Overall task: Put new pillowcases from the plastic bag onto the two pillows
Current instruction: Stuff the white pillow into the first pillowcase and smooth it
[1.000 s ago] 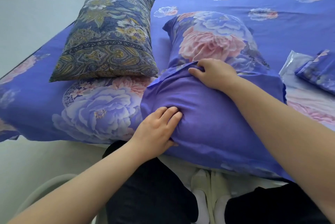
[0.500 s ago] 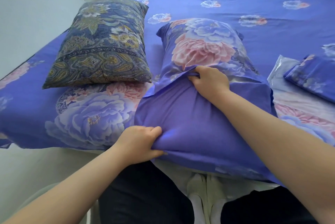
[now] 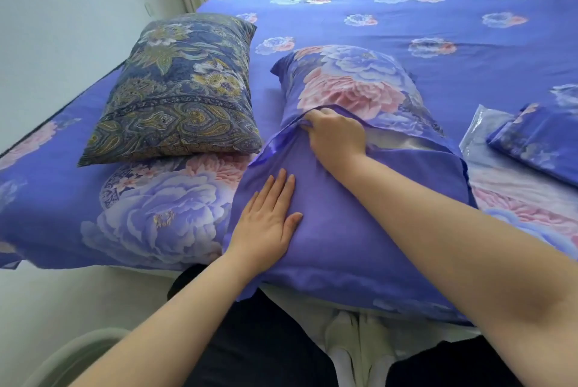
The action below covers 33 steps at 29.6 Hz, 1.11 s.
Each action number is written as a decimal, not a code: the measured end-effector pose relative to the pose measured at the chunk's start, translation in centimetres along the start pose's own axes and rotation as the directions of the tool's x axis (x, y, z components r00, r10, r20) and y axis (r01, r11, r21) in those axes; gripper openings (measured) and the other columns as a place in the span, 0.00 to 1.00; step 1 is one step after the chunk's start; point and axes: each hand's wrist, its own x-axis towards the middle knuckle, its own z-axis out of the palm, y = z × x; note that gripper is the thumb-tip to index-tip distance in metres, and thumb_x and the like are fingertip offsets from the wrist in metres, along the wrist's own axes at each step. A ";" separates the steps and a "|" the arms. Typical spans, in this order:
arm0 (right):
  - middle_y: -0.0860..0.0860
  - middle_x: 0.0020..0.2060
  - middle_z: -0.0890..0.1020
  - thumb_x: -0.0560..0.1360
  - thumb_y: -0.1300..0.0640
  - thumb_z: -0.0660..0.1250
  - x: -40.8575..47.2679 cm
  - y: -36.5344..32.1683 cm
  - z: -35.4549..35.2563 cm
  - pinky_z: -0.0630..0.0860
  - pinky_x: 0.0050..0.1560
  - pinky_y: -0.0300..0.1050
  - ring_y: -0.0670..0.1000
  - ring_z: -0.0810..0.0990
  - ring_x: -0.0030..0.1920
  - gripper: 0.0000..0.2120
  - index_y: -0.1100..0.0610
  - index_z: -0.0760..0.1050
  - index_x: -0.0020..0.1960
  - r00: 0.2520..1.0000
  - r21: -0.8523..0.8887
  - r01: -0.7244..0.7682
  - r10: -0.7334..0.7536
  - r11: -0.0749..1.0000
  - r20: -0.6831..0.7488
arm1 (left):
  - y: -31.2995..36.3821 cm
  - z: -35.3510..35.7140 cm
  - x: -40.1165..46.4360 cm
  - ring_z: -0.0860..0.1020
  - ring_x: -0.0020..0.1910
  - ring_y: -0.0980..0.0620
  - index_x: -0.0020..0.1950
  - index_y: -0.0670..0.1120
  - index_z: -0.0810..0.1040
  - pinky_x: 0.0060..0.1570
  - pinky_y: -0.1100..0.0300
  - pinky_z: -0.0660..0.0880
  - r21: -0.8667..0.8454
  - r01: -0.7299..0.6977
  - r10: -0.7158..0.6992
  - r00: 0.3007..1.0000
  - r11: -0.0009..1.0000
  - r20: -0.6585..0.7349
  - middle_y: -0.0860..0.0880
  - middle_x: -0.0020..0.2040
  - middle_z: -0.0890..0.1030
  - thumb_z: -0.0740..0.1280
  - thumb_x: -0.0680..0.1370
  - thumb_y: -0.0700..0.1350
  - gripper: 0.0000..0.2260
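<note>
Left hand (image 3: 269, 224) flat, fingers straight, on the pillow (image 3: 359, 199). Right hand (image 3: 336, 133) gripping the pillowcase (image 3: 353, 86) edge farther up the pillow.

No readable text, label, brand, number or sign anywhere in view; fabrics carry floral and paisley prints only.
</note>
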 end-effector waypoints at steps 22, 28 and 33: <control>0.47 0.37 0.75 0.69 0.41 0.70 -4.1 14.8 -9.2 0.66 0.40 0.44 0.53 0.75 0.43 0.16 0.48 0.67 0.33 0.927 0.067 -0.165 0.131 0.984 0.351 | 7.3 -6.8 14.1 0.76 0.44 0.43 0.35 0.51 0.70 0.38 0.55 0.66 -0.144 -0.221 0.239 0.962 0.965 0.128 0.53 0.35 0.74 0.69 0.72 0.56 0.14; 0.58 0.62 0.74 0.75 0.51 0.67 -6.7 16.2 -6.7 0.67 0.63 0.52 0.59 0.71 0.64 0.20 0.56 0.72 0.65 0.963 0.208 -0.181 0.131 0.961 0.236 | 4.4 -5.2 17.3 0.77 0.54 0.39 0.53 0.47 0.77 0.45 0.50 0.72 0.169 0.181 -0.159 0.978 0.969 -0.136 0.41 0.54 0.79 0.60 0.75 0.42 0.09; 0.53 0.41 0.82 0.73 0.30 0.55 -10.5 18.5 -7.4 0.75 0.46 0.49 0.55 0.81 0.45 0.29 0.56 0.73 0.51 0.780 0.095 -0.566 0.495 0.819 0.384 | 4.7 -3.6 16.2 0.74 0.53 0.39 0.51 0.43 0.76 0.43 0.49 0.69 0.180 0.085 -0.052 0.982 0.980 -0.180 0.42 0.51 0.75 0.62 0.76 0.44 0.07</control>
